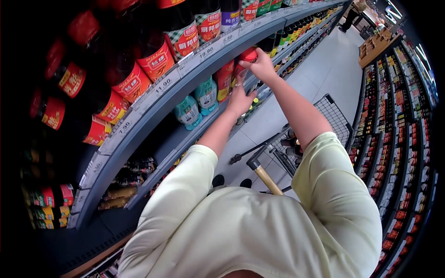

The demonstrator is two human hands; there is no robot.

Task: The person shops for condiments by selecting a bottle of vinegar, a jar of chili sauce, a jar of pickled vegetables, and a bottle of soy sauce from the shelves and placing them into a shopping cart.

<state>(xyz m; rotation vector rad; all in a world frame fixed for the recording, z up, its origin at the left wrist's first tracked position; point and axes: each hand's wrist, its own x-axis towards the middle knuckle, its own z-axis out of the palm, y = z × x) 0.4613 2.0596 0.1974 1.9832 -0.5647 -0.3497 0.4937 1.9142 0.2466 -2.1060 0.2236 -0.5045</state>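
Both arms reach forward to a shelf of bottles. My right hand [262, 66] is closed round the top of a bottle with a red cap [249, 54]. Lower down and to the left, my left hand [240, 99] is at the same bottle's side, its fingers pointing up along it; how firmly they touch it is hard to make out. Just left of the hands stand red-labelled bottles [224, 78]. Teal-labelled bottles [206, 94] are further left on that shelf.
An upper shelf edge with price tags [162, 85] curves above the hands. A shopping cart [330, 116] with a tan handle stands in the aisle at the right. Stocked shelves [394, 129] line the far side. A person [353, 16] is in the distance.
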